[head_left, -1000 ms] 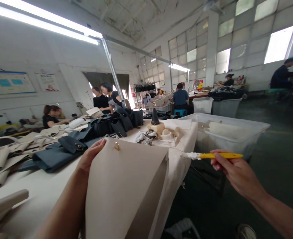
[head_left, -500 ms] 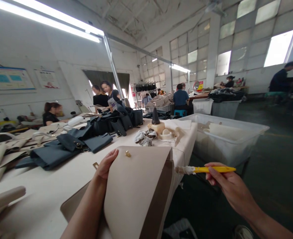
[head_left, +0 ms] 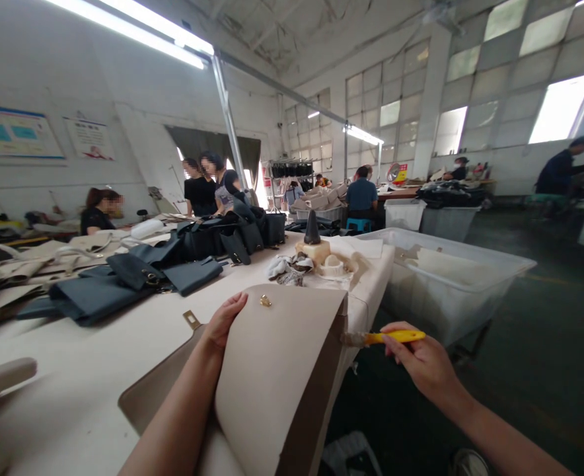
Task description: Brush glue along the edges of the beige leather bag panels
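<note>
A beige handbag body (head_left: 277, 357) with a small gold clasp (head_left: 265, 301) is tilted up in front of me. My left hand (head_left: 226, 320) grips its upper left edge, thumb and fingers closed on the panel. Behind my forearm lies the bag's beige flap (head_left: 163, 377), which carries a gold rectangular plate (head_left: 191, 320). On the other side, my right hand (head_left: 415, 357) pinches the yellow handle of a brush (head_left: 396, 337). Its bristle end is at the bag's right side edge, apparently touching the brown inner face (head_left: 316, 390).
Dark blue bags (head_left: 108, 294) lie across the table (head_left: 74, 383), with beige pieces (head_left: 4, 284) at far left. A black cone (head_left: 312, 229), rags (head_left: 289, 266) and a stained cup (head_left: 332, 267) stand near its far corner. A plastic bin (head_left: 450, 271) is at right; several people work beyond.
My right hand has moved left with the brush, bringing the bristles against the bag's edge. The bag and my left hand sit slightly further right in view.
</note>
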Tool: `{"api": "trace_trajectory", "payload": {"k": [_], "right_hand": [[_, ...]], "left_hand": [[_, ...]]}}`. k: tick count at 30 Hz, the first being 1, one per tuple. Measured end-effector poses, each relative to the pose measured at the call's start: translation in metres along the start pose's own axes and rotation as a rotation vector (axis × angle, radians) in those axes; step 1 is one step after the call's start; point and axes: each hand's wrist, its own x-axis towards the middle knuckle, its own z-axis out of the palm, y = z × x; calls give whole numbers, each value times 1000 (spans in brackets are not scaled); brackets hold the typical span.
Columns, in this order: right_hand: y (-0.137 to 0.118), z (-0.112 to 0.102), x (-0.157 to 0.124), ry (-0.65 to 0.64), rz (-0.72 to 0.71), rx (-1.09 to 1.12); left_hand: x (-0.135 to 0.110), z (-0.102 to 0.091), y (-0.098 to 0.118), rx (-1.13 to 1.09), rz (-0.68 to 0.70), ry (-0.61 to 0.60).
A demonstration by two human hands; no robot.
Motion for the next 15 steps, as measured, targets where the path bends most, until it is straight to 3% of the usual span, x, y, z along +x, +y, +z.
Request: {"api": "trace_trajectory", "payload": {"k": [5,11,15], "right_hand": [[-7,1,-16,-34,74,61],[-22,3,-41,-88,125,153],[-26,5,-39,-98,101,136]], "left_hand": [[0,-1,-10,-15,-17,11],[-6,4,-5,-21,-2,15],[-8,3,-5,-27,-2,13]]}}
